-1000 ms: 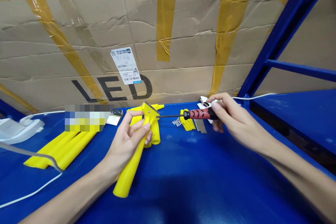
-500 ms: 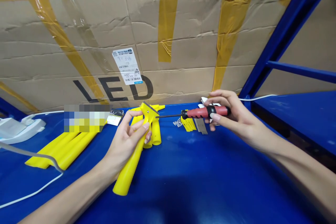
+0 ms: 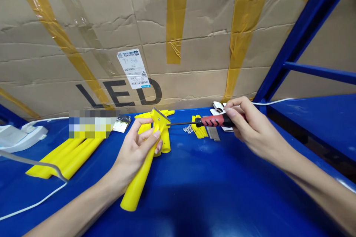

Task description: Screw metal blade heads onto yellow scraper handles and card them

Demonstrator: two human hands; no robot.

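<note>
Near the bottom centre, the left hand (image 3: 139,144) is closed around the handle of a yellow scraper (image 3: 142,176), held above a blue table (image 3: 228,189). The scraper's long axis slants: its round butt end points down and slightly left, towards the viewer, and its flat head points up and slightly right, with a metal edge along the top.

At centre right, the right hand (image 3: 250,127) grips the end of a red and black screwdriver (image 3: 211,120) with thumb and fingers. The screwdriver lies almost level, its tip pointing left at the right side of the scraper's head; whether it sits in a screw cannot be made out.

At left lie yellow tubes (image 3: 66,157), their far ends hidden by pixelation, with a black and white packet (image 3: 121,123) just beside them. Right of centre are small screws (image 3: 188,129), yellow strips (image 3: 198,129) and grey plates (image 3: 213,133).

Behind, a taped cardboard box (image 3: 203,81) fills the upper frame. Large black capitals read "LED"; partly over them is a white label (image 3: 134,68) with barcodes and print too small to read.
</note>
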